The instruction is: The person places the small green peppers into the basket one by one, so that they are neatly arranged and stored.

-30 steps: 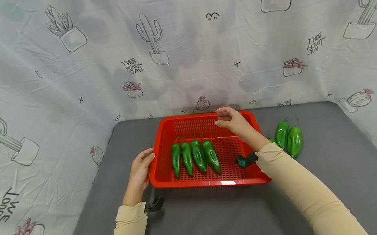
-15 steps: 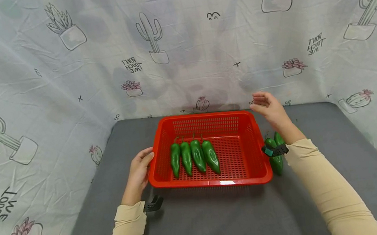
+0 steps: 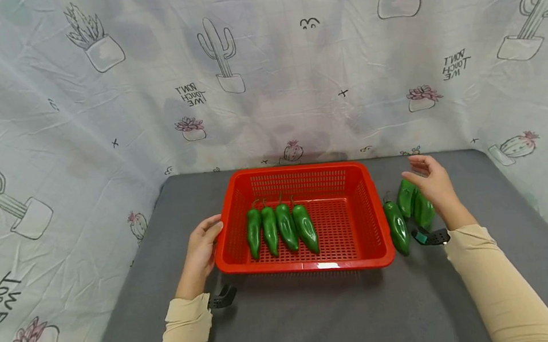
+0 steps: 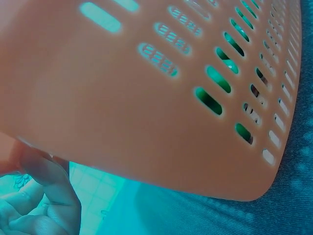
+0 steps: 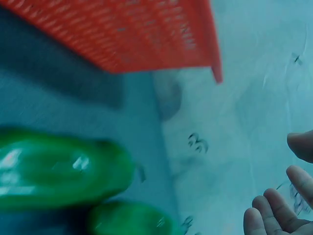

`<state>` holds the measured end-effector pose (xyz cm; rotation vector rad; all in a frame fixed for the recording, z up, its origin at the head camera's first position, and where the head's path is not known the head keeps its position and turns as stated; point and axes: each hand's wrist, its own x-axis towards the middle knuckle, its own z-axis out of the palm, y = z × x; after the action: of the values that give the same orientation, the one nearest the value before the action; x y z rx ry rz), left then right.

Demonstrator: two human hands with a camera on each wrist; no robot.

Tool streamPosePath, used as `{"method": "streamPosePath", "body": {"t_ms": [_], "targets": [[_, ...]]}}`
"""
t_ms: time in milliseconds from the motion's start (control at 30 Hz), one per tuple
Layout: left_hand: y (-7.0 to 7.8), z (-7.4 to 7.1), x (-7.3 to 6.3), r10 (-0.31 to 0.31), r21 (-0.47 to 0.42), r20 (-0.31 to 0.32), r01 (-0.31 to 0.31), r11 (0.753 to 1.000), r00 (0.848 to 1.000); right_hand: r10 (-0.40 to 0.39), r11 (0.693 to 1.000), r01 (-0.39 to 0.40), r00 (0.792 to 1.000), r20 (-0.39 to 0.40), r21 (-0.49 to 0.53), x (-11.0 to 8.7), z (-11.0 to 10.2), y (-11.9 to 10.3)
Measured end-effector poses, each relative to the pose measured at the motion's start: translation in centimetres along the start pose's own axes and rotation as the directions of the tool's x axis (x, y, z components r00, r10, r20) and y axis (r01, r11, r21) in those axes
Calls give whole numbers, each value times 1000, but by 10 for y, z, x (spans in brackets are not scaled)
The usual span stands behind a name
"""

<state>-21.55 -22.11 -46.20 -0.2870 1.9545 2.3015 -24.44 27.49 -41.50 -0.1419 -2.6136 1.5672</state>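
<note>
A red slotted plastic basket [image 3: 375,261] sits on the grey surface, with several long green peppers [image 3: 287,227] lined up side by side in its left half, stems pointing away. My left hand [image 3: 203,248] grips the basket's left rim, fingers bent at the edge in the left wrist view. To the basket's right lie three more peppers; the nearest one [image 3: 397,228] is close to the basket wall. My right hand [image 3: 431,183] is raised over the other two peppers [image 3: 406,198], partly covering them in the head view, its fingers spread from the thumb with nothing between them.
A grey cloth [image 3: 325,326] covers the table. Behind it and along both sides hangs a pale curtain [image 3: 263,51] printed with cacti. Each wrist wears a black band, the right band [image 3: 428,236] near the peppers.
My right hand has moved from above the basket to the right, then down over the peppers beside it. The left hand has stayed on the rim.
</note>
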Motion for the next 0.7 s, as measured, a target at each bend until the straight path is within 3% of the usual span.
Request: {"method": "streamPosePath", "body": {"t_ms": [367,567,700], "targets": [[2,2,-1,2,7,-1,-2,1000,1000,126,992,-125,987,-96,9,-14,-19,42],[3,2,-1,2,-2,-6,-2,1000,1000,154,986,-158,983,-99,-43,-18,-24,64],[1,1,0,-1,1,-6,1,1000,1000,146,986,-150,988,-54,-69,-21,-23,76]]}}
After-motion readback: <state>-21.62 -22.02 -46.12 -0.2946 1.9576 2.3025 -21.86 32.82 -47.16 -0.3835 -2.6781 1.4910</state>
